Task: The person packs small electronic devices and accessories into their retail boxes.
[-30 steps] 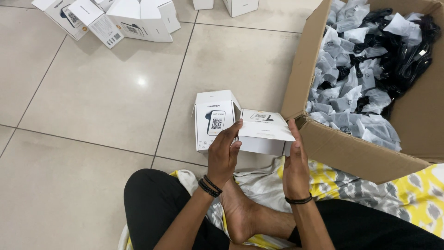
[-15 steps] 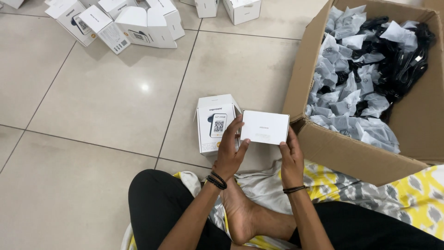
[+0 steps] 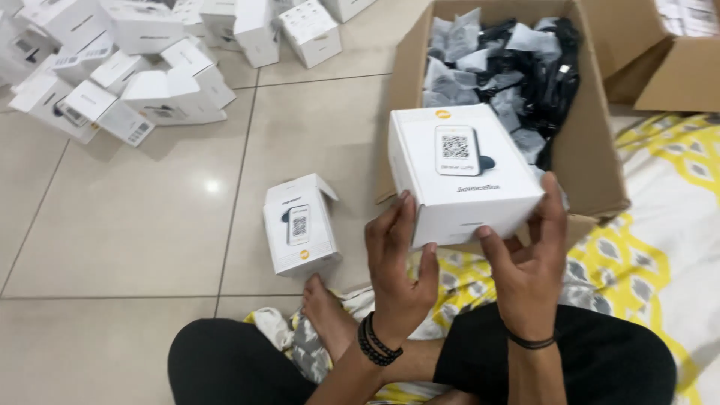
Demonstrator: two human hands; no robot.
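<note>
I see both hands gripping the white box (image 3: pixel 461 172) mid-frame: left hand (image 3: pixel 397 259) at its lower-left edge, right hand (image 3: pixel 529 259) lower-right, long axis across

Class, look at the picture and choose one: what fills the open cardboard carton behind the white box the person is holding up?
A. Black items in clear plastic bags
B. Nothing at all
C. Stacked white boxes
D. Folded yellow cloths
A: the cardboard carton behind the white box, which the left hand and right hand hold, shows black items in clear plastic bags.
</note>
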